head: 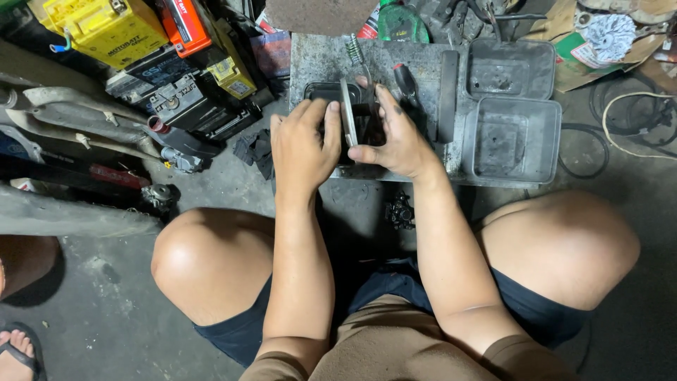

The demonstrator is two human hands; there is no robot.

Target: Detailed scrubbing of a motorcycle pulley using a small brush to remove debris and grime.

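Both hands meet over a flat grey metal plate (pixel 416 74) on the floor between my knees. My left hand (pixel 303 148) grips a dark oblong part (pixel 326 92) from the left, thumb against a thin grey disc (pixel 348 113) that stands on edge. My right hand (pixel 395 137) holds the same dark part from the right, fingers curled around it. A red-handled screwdriver (pixel 405 81) lies on the plate just beyond my right hand. A coil spring (pixel 355 51) lies at the plate's far edge.
Two grey plastic trays (pixel 550 120) (pixel 511 67) sit on the plate's right side. Yellow, orange and black batteries (pixel 169 63) are stacked at left beside long metal pipes (pixel 84 113). A small black gear part (pixel 400 212) lies on the floor. Another person's sandalled foot (pixel 17 349) shows at bottom left.
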